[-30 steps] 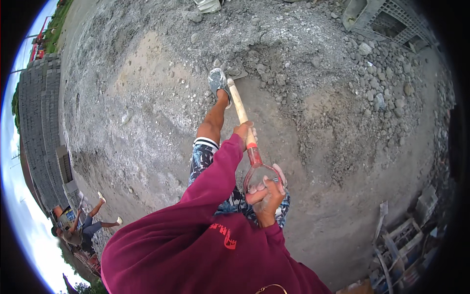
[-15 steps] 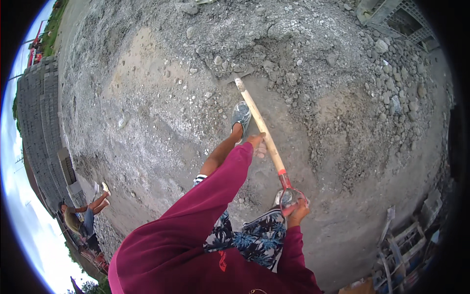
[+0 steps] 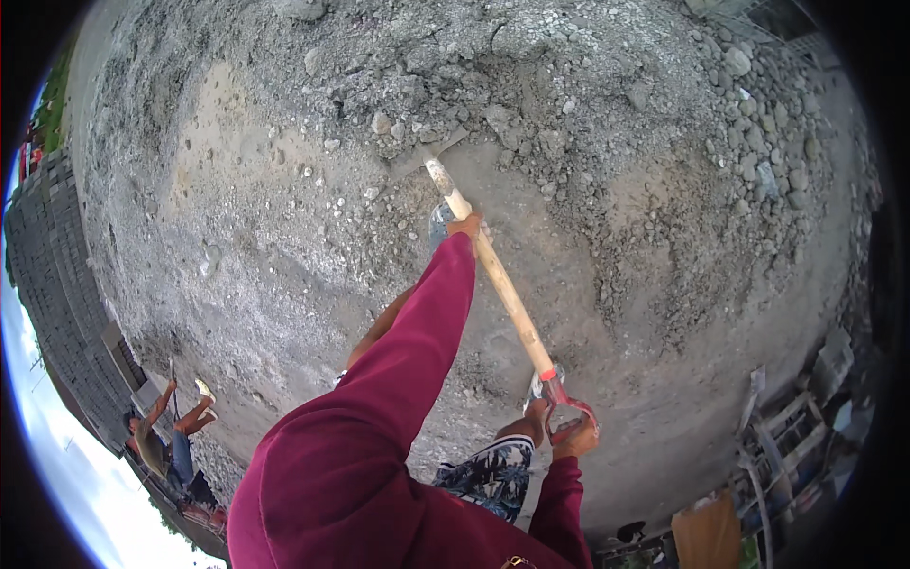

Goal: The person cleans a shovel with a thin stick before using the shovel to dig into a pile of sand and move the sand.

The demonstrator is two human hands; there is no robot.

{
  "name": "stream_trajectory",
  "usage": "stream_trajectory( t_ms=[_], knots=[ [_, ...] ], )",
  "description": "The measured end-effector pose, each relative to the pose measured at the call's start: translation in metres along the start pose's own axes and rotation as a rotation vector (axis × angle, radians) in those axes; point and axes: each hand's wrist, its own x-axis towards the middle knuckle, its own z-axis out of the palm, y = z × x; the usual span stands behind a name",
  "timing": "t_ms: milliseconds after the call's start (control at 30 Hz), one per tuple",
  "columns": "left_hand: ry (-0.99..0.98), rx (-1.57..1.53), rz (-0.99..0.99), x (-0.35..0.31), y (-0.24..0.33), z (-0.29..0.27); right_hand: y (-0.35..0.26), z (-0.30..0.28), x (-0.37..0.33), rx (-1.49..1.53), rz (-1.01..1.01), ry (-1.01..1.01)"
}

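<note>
A shovel with a pale wooden shaft (image 3: 510, 302) and a red D-shaped handle (image 3: 559, 391) slants across the middle of the view. My left hand (image 3: 466, 226) is wrapped round the shaft near its far end. My right hand (image 3: 578, 439) grips the red handle at the near end. The shovel's grey blade (image 3: 444, 144) lies low against the gravel, its tip partly hidden by loose material. Beside my left hand is my grey shoe (image 3: 440, 228), partly covered by the hand and sleeve.
Heaped grey gravel (image 3: 607, 85) rises beyond the blade. Larger stones (image 3: 768, 156) are scattered at the right. Stacked grey blocks (image 3: 57, 256) stand far left, where another person (image 3: 156, 446) holds a long tool. Wooden frames (image 3: 782, 455) lie at the lower right.
My left hand has slid along the shaft toward the blade and now wraps it. The shovel has shifted slightly left in view. The other person's arm has risen.
</note>
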Motion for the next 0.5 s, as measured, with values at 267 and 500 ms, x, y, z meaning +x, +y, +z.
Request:
stream_trajectory(
  t_ms=[267,500],
  knots=[
    [-0.052,-0.01,0.102,-0.168,-0.036,-0.018,0.023,-0.142,0.005,0.122,-0.052,-0.014],
    [-0.103,-0.239,0.075,-0.328,-0.122,-0.053,-0.012,-0.331,-0.004,0.082,-0.242,-0.109]
  ],
)
